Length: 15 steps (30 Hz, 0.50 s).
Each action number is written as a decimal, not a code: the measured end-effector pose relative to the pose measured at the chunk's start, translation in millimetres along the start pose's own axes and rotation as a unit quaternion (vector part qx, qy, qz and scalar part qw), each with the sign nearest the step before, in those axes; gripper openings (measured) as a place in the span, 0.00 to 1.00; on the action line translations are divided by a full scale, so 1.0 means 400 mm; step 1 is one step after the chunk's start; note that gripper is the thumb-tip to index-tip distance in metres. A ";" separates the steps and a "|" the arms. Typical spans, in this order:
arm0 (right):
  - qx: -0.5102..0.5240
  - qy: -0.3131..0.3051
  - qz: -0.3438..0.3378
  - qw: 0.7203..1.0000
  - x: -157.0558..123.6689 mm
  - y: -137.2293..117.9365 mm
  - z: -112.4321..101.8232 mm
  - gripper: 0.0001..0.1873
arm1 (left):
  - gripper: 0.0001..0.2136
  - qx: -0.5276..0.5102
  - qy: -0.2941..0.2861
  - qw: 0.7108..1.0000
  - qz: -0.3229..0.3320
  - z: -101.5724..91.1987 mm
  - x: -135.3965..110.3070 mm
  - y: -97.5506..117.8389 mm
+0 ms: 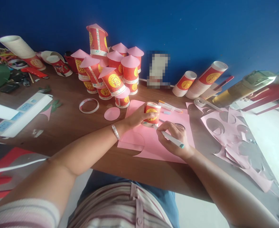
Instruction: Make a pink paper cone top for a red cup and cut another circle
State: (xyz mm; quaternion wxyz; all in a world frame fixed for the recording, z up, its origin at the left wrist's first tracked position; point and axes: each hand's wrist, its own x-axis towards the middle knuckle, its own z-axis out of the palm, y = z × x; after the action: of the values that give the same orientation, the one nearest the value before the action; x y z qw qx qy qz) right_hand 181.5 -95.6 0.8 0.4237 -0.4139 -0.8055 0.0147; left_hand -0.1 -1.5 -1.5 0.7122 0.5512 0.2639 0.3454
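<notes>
My left hand (pixel 139 116) is wrapped round a red paper cup (pixel 155 109) with a yellow emblem and a pale band along its lower edge. Green marks show on that band. In my right hand (pixel 175 136) is a white marker (pixel 171 139) with a green end, its tip at the cup's lower band. Both hands are above a pink paper sheet (pixel 163 153) with curved cut-outs. On the sheet, just behind the cup, lie an orange-and-white pen (pixel 170 106) and a small blue-and-white piece (pixel 167 112). A pink paper disc (pixel 112 114) rests left of the sheet.
Stacked red cups with pink cone tops (pixel 130 68) stand at the back. A roll of tape (pixel 89 105) and a power strip (pixel 23 110) lie left. Cup stacks (pixel 206 77), a gold-and-silver bottle (pixel 244 87) and pink paper scraps (pixel 236 139) are right. A blue wall (pixel 201 28) rises behind.
</notes>
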 end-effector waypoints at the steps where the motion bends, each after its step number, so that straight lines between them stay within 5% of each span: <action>1: 0.003 -0.002 -0.001 1.000 0.000 0.000 0.000 0.08 | 0.22 0.001 -0.001 1.000 0.002 0.001 -0.001 0.002; 15: 0.027 0.014 0.004 1.000 0.009 -0.008 -0.020 0.08 | 0.23 -0.025 0.024 0.999 -0.002 -0.001 0.001 -0.009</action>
State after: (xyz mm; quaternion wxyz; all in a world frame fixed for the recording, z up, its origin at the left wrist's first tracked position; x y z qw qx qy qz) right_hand 183.8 -97.8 9.4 0.4464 -0.4057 -0.7969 0.0326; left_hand 0.3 -1.5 -5.0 0.7202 0.5240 0.2729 0.3636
